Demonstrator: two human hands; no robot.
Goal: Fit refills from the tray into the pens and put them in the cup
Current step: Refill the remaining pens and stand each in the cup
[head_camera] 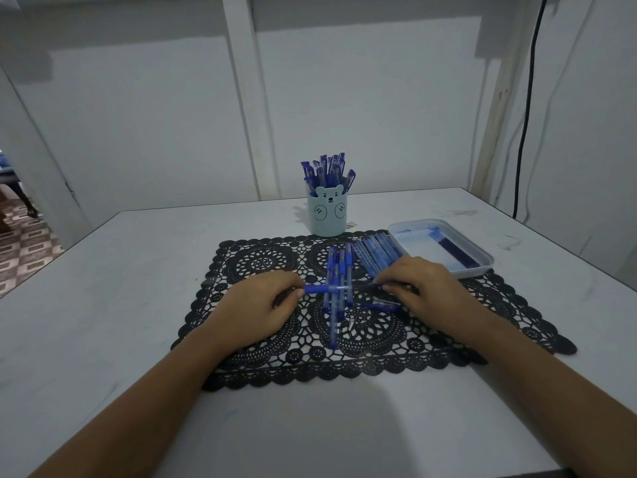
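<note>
Mid-assembly. My left hand (258, 308) has its fingers curled and pinches the blue end of one pen (327, 288), held level just above the mat (262, 260). My right hand (420, 288) pinches the other end, a thin dark stretch. That is probably a refill going into the barrel, but it is too small to be sure. Both grips are narrow and on the same pen, neither hand is free.

Progress: the cup (326, 215) stands at the far edge of the mat, already packed with upright pens (327, 169), so a good share looks done. Left to do:
- a loose pile of pens (339, 263) on the mat, right under the one I hold
- a second batch of pale blue barrels (377, 251) lying side by side against the tray (484, 262)
- a small row of dark refills (460, 255) in the tray, which otherwise looks mostly bare

I cannot tell whether the pile is already filled or not. My judgement is past halfway, with several pens to go. One short loose piece (379, 305) lies near my right hand, and I cannot make out what it is.
</note>
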